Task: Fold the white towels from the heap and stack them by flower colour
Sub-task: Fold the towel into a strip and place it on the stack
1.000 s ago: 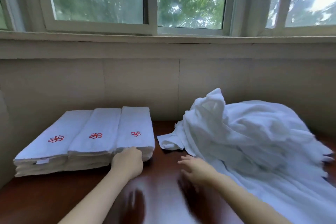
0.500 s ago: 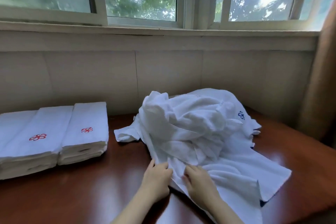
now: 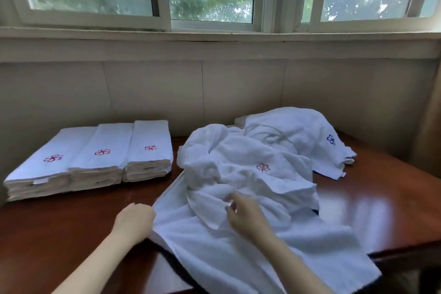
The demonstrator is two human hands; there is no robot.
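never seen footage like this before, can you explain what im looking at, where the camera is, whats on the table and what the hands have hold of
There is no machine here. A person wears a wide-angle camera on the head, looking forward and down, so you see that person's own two arms reaching out from the bottom of the picture.

On the brown wooden table, under a window, three stacks of folded white towels sit side by side on the left, each with a red flower on top. To the right lies a loose heap of unfolded white towels; one shows a red flower, one at the back a blue flower.

The left hand grips the left edge of the bottom towel, which spreads toward the viewer. The right hand pinches a fold of towel in the heap.
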